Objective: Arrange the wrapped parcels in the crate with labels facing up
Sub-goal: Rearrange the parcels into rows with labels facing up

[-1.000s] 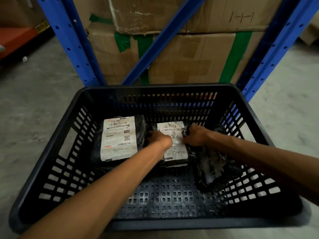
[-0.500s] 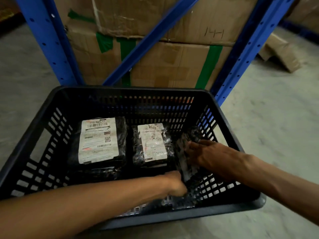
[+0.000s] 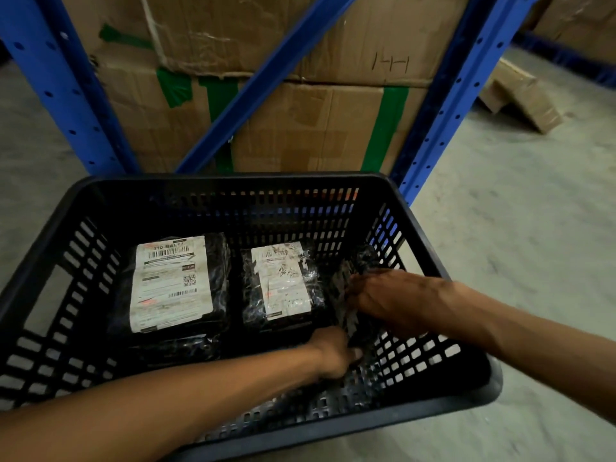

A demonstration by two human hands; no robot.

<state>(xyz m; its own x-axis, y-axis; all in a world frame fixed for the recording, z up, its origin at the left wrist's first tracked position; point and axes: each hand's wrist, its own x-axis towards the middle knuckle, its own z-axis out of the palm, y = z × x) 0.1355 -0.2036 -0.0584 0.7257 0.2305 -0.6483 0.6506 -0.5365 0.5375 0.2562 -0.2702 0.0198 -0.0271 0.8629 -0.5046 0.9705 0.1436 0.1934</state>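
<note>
Barely shifted, both hands (image 3: 383, 301) half-hide the third parcel (image 3: 346, 295).

Third parcel (image 3: 350, 295) blurred, partly hidden by hands.

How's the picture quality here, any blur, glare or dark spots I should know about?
Head view: crate interior dim; left hand motion-blurred; third parcel under right hand hard to read; glare on middle parcel wrap; rack uprights bowed by the wide lens.

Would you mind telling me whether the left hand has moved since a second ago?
Yes. The left hand left the middle parcel and came toward the crate's near wall, now gripping the third parcel.
</note>
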